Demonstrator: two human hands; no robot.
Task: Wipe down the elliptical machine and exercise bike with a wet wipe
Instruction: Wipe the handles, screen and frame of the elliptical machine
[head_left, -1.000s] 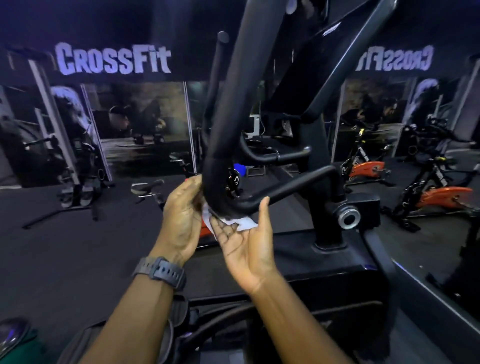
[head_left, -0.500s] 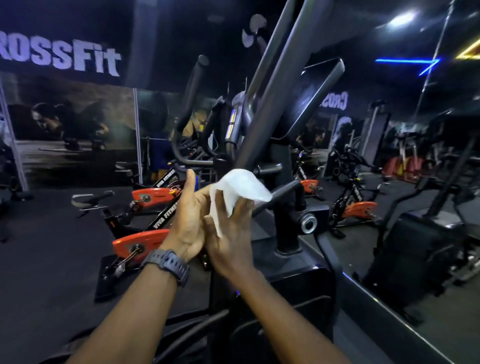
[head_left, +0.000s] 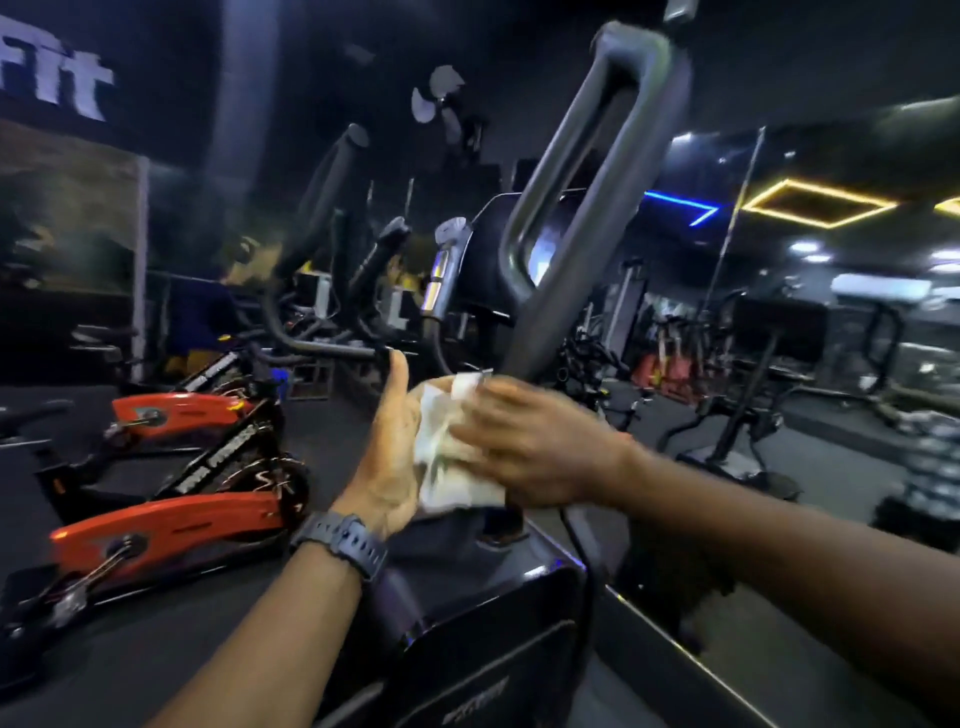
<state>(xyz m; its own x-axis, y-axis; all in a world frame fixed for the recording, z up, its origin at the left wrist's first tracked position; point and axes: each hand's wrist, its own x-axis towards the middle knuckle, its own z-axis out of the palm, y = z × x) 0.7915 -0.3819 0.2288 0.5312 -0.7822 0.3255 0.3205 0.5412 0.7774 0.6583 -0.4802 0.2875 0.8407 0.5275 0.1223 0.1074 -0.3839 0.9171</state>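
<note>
Between two hands: one wipe.

we see a white wet wipe, crumpled and slightly greyed in its folds. the elliptical machine is matte black, its handle loop dark grey. two exercise bikes carry bright orange-red covers on black frames with white lettering. our wristwatch is dark grey-blue. ceiling lights glow yellow and blue. white letters mark the dark wall.
</note>
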